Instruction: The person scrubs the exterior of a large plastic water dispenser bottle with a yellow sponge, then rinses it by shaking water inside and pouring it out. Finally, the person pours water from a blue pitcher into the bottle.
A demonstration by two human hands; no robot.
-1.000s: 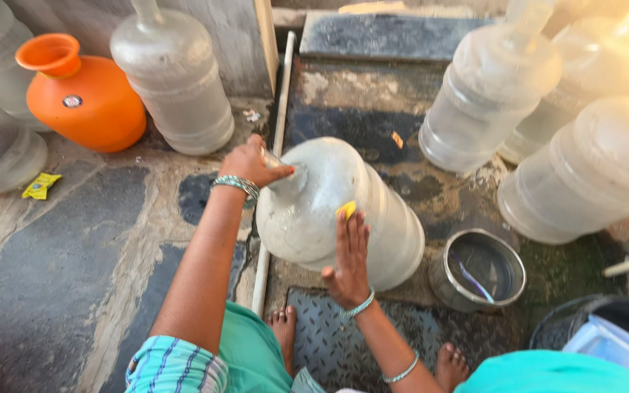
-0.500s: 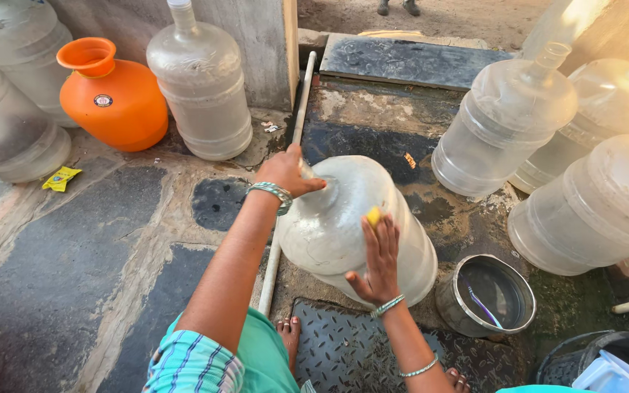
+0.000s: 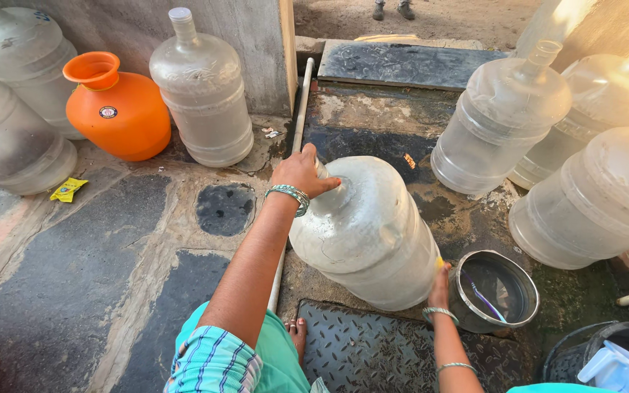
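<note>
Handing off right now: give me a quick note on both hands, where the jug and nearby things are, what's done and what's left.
Left hand: gripping the neck end of the tilted jug.
Right hand: pressed on the jug's lower side near its base, with something yellow at the fingers.
The jug leans over wet stone, beside a white pipe and a steel pot to its right.
Around: an orange pot and other upright clear jugs at the wall and on the right.
Done: jug tipped and held in both hands.
Left: jug not yet set upright; whether it is clean inside cannot be told.
</note>
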